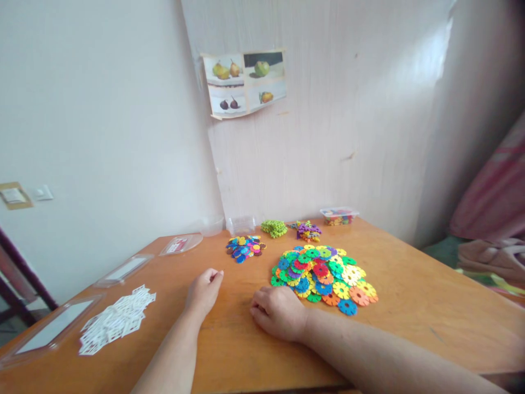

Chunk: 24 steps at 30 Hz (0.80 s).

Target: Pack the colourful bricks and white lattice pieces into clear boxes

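My left hand (204, 291) rests on the wooden table (410, 295) with its fingers curled in; nothing shows in it. My right hand (279, 312) lies fisted on the table, just left of a big pile of large coloured plastic discs (324, 272). A smaller pile of small coloured discs (245, 248) lies beyond my left hand. Farther back sit a green cluster of joined pieces (274, 227) and a purple and yellow cluster (307, 230).
White flat pieces (117, 319) lie at the left. Clear plastic lids (57, 327) and trays (123, 269) line the left edge. A clear tub with pieces (338, 215) stands at the back by the wall. A fruit picture (244, 82) hangs above.
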Available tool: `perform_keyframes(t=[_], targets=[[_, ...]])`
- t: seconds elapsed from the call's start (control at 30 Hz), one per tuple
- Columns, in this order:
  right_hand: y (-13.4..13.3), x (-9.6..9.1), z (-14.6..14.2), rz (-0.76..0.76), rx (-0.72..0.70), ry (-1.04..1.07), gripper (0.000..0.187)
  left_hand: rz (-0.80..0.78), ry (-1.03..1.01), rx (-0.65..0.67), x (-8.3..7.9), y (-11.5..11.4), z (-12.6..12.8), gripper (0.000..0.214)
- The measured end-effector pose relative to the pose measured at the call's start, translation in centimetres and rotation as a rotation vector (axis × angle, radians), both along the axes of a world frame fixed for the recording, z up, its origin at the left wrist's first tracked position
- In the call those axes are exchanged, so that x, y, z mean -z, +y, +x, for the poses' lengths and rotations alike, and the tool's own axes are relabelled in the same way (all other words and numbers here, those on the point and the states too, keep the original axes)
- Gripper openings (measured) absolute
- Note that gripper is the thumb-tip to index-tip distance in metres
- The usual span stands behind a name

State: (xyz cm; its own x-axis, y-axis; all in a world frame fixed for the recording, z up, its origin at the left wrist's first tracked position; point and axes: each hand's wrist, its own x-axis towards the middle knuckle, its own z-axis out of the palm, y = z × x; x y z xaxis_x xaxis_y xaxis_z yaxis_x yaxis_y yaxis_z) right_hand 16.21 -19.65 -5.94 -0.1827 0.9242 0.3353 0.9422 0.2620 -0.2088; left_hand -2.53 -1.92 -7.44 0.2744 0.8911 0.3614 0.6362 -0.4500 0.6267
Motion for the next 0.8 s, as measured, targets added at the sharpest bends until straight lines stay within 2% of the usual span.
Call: perform_keyframes(t=[0.23, 0.37, 0.5, 0.63, 0.8], targets=[[0.0, 0.0, -0.2, 0.012, -0.009, -0.02, 0.021, -0.072, 0.058, 0.019, -0.2, 0.2, 0.4, 0.028], [-0.1, -0.1, -0.4, 0.011, 0.001, -0.021, 0.022, -0.062, 0.211, 0.023, -0.5, 1.0, 0.7, 0.026], [0.0, -0.1, -0.6, -0.017, 0.013, -0.004, 0.02, -0.028, 0.322, -0.036, -0.9, 1.0, 1.2, 0.027], [0.2, -0.5, -0.6, -0.087, 0.029, 0.025, 0.02, 0.007, 0.31, -0.052, -0.9, 0.6, 1.2, 0.032], [0.7, -2.1, -0.7, -0.241, 0.009, 0.006, 0.023, -0.027, 0.213, -0.01, -0.8, 0.8, 0.9, 0.033]])
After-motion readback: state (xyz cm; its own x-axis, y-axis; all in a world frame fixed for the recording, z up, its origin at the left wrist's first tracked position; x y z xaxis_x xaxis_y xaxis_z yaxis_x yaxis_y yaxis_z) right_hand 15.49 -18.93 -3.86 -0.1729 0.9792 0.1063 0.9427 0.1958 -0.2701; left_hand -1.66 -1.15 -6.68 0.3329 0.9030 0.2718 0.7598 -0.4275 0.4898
